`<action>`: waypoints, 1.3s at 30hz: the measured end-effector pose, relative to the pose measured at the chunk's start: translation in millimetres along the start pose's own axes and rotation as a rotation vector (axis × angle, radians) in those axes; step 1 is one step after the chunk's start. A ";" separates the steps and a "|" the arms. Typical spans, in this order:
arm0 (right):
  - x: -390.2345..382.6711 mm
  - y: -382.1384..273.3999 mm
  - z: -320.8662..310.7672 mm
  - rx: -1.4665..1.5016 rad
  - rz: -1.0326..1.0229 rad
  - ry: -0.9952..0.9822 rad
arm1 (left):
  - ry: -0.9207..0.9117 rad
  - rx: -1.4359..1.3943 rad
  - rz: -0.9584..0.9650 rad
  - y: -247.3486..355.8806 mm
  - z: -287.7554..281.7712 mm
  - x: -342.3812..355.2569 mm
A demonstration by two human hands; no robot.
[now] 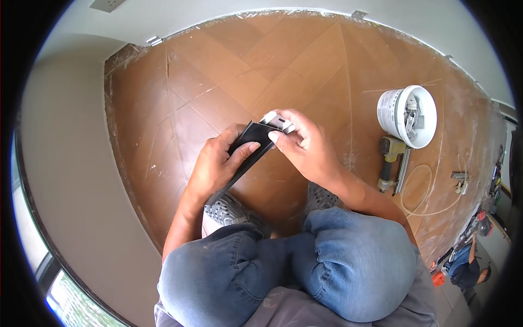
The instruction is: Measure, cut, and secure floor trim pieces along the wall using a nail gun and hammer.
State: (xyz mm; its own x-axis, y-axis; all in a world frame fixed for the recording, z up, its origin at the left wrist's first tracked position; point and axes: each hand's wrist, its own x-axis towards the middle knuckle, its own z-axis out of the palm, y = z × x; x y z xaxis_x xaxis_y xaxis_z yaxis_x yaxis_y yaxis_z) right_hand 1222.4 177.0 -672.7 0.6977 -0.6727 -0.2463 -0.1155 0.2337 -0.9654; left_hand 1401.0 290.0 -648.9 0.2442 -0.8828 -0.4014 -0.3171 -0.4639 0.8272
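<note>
A long black strip [254, 134], which looks like a skirting profile, runs from above my lap up to the middle of the view. My left hand [211, 165] is closed around it, thumb lying on its face. At the strip's upper end sits a small silver-white metal clip [279, 121] with slots. My right hand [313, 146] pinches this clip, its thumb pressing where clip and strip meet. Whether the clip is hooked onto the strip cannot be made out. The strip's lower end disappears behind my left forearm and knee.
To the right, a white bucket [385, 111] lies tilted with several metal clips inside. Beside it are a nail gun [390, 158] and a looped air hose [407, 210]. Small clips [154, 41] sit along the wall's foot. Another person [467, 272] is at the far right among tools.
</note>
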 end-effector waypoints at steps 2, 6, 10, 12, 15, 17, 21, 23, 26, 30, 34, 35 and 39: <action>-3.0 -5.1 -0.1 -0.109 -0.123 -0.003 | 0.022 -0.001 0.017 4.7 1.8 -2.9; -7.7 -10.5 -1.4 -0.122 -0.075 -0.005 | 0.062 0.064 0.048 5.6 5.2 -9.3; -6.6 -13.7 -4.9 -0.200 -0.208 0.002 | 0.068 0.042 0.058 3.3 8.7 -10.3; -5.3 -14.7 -6.1 -0.217 -0.239 -0.004 | 0.077 0.048 0.077 2.0 10.3 -11.5; -4.6 -16.1 -7.2 -0.280 -0.358 -0.021 | 0.092 0.036 0.108 -1.0 11.5 -13.2; -6.0 -17.4 -8.0 -0.235 -0.294 -0.069 | 0.090 0.018 0.114 -3.5 12.2 -15.3; -8.0 -21.3 -10.5 -0.242 -0.247 -0.111 | 0.122 0.013 0.143 -7.4 13.3 -18.3; -7.1 -22.7 -9.9 -0.301 -0.253 -0.111 | 0.148 0.040 0.159 -8.5 11.8 -16.7; -5.1 -23.2 -6.0 -0.214 -0.208 -0.083 | 0.156 0.074 0.164 -7.3 11.0 -18.0; -5.0 -22.7 -3.9 -0.192 -0.222 -0.071 | 0.171 0.121 0.176 -6.7 10.2 -20.5; -5.9 -22.1 -5.4 -0.177 -0.208 -0.075 | 0.189 0.044 0.192 -12.1 12.7 -19.7; -6.2 -22.0 -5.5 -0.151 -0.199 -0.084 | 0.188 -0.008 0.191 -14.0 13.4 -19.3; -8.0 -21.6 -6.9 -0.091 -0.169 -0.114 | 0.169 -0.056 0.216 -18.6 11.3 -18.5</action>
State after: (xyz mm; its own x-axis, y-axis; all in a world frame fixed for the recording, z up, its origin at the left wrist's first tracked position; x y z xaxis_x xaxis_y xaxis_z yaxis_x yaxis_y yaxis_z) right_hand 1214.4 172.5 -650.5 0.7874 -0.6120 -0.0741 -0.0497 0.0569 -0.9971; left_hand 1392.0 314.1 -661.3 0.3276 -0.9335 -0.1462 -0.3287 -0.2576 0.9086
